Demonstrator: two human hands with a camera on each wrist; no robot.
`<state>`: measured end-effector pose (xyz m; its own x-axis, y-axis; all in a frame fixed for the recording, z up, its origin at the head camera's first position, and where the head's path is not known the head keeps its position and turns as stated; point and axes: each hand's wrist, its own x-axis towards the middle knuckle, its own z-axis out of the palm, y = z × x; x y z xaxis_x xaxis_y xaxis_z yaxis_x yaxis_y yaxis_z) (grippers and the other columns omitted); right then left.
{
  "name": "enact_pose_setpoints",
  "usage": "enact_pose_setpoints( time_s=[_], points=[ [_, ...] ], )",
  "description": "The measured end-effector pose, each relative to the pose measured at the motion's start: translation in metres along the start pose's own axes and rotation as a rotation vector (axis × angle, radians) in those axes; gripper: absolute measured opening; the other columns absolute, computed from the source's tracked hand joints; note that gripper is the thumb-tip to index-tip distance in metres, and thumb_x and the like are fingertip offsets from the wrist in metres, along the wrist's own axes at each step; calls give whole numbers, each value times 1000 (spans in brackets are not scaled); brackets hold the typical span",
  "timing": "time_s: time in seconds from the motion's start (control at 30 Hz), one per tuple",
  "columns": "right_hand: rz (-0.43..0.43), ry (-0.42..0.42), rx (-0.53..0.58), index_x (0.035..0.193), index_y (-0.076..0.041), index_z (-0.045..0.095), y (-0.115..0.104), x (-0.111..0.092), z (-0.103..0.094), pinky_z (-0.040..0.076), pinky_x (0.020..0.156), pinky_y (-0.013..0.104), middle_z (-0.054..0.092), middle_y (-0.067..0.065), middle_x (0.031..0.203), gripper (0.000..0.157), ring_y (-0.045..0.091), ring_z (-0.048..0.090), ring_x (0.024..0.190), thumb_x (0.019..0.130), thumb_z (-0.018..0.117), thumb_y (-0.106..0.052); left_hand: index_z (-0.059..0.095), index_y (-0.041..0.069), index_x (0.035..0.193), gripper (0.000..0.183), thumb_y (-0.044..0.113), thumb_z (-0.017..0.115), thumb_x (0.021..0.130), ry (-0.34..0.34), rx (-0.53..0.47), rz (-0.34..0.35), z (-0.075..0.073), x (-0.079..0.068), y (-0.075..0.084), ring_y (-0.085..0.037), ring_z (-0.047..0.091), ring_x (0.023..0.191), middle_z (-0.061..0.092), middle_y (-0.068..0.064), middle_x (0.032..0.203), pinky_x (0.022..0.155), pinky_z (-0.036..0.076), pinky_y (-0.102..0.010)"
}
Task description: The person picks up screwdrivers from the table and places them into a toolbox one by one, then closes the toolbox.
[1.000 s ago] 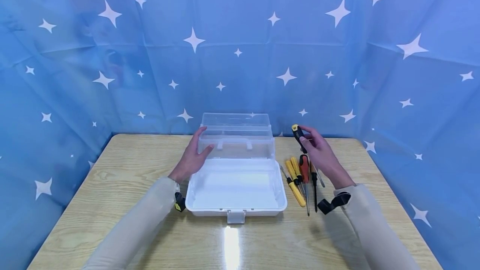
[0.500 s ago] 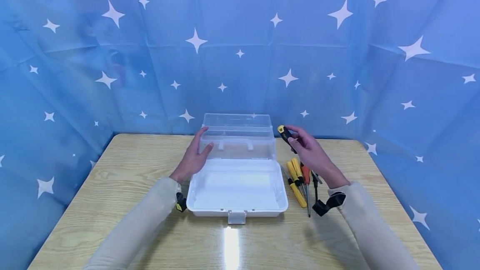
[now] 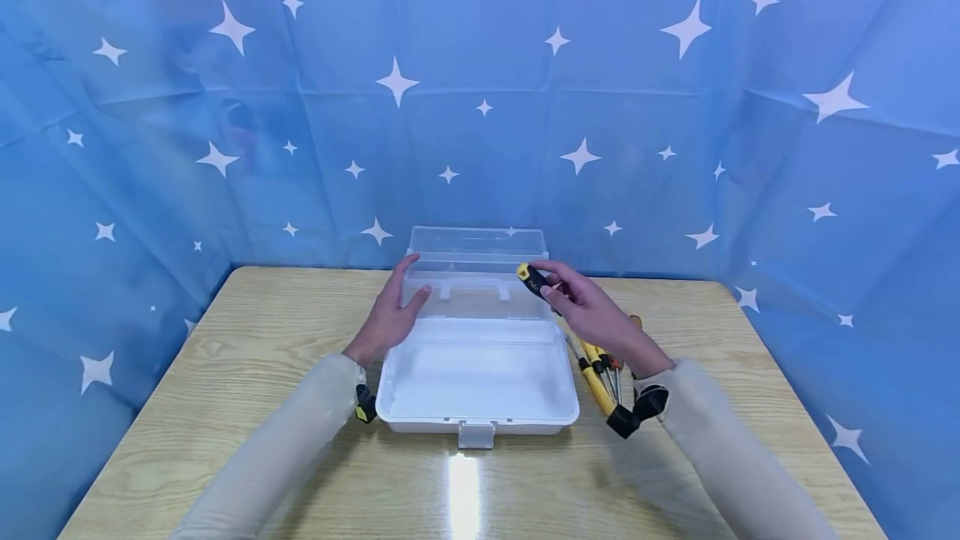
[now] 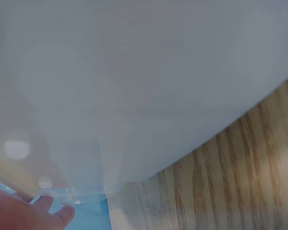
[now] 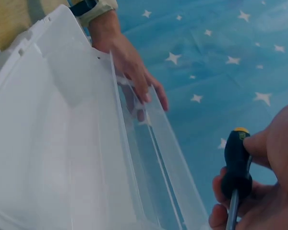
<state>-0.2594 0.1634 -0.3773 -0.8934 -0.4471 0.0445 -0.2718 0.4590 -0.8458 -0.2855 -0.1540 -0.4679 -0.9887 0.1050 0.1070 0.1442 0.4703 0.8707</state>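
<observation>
A white plastic toolbox (image 3: 480,386) stands open on the table, its clear lid (image 3: 480,242) raised at the back. My left hand (image 3: 386,319) holds the lid's left edge, thumb toward the front; the right wrist view shows its fingers (image 5: 141,86) at that edge. Above the right end of the lid, my right hand (image 3: 596,315) grips a screwdriver (image 3: 534,280) by its black handle with a yellow end. In the right wrist view the metal shaft of this screwdriver (image 5: 234,206) points down past the fingers. The toolbox's side fills most of the left wrist view.
Several screwdrivers lie right of the toolbox, among them a yellow-handled screwdriver (image 3: 597,386); my right wrist partly covers them. A latch (image 3: 476,435) hangs at the toolbox's front. Behind the wooden table (image 3: 262,340) hangs a blue star-patterned curtain (image 3: 517,182).
My right hand has carried the screwdriver left, from above the other screwdrivers to the right end of the raised lid. The left hand has kept its place on the lid.
</observation>
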Motion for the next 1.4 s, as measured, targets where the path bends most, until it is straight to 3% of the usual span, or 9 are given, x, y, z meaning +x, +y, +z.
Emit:
enact_pose_setpoints(
  time_s=[0.4, 0.53, 0.8, 1.03, 1.4],
  points=[
    [-49, -112, 17, 140, -30, 38, -19, 8, 26, 47, 68, 38, 53, 8, 111, 41, 38, 50, 92, 100, 43, -24, 14, 49, 143, 57, 53, 43, 93, -1, 2, 5, 1, 1, 0, -23, 11, 143, 10, 10, 156, 109, 20, -60],
    [-71, -154, -18, 139, -30, 39, -23, 10, 36, 48, 65, 36, 53, 6, 111, 40, 29, 51, 88, 100, 43, -24, 14, 48, 143, 58, 54, 43, 93, 3, 6, 6, 2, 1, 1, -23, 11, 143, 11, 10, 156, 109, 21, -59],
    [-224, -259, -109, 139, -19, 41, -32, 14, 60, 50, 68, 30, 52, 5, 122, 39, 19, 52, 87, 100, 42, -20, 15, 45, 144, 56, 47, 43, 96, 22, 34, 23, 2, 1, 1, -22, 12, 143, 12, 7, 156, 112, 19, -55],
    [-251, -362, -130, 139, -19, 41, -32, 16, 83, 49, 75, 28, 54, -1, 119, 39, 14, 54, 90, 100, 41, -20, 14, 43, 145, 57, 48, 42, 96, 13, 26, 35, 0, 2, -1, -24, 13, 143, 11, 8, 156, 110, 19, -58],
    [-277, -492, -150, 138, -17, 42, -22, 8, 113, 47, 71, 21, 56, -3, 108, 38, 11, 53, 88, 100, 43, -20, 16, 40, 146, 58, 47, 43, 96, 12, 19, 57, -1, 0, 0, -25, 15, 142, 13, 5, 156, 110, 20, -57]
  ],
)
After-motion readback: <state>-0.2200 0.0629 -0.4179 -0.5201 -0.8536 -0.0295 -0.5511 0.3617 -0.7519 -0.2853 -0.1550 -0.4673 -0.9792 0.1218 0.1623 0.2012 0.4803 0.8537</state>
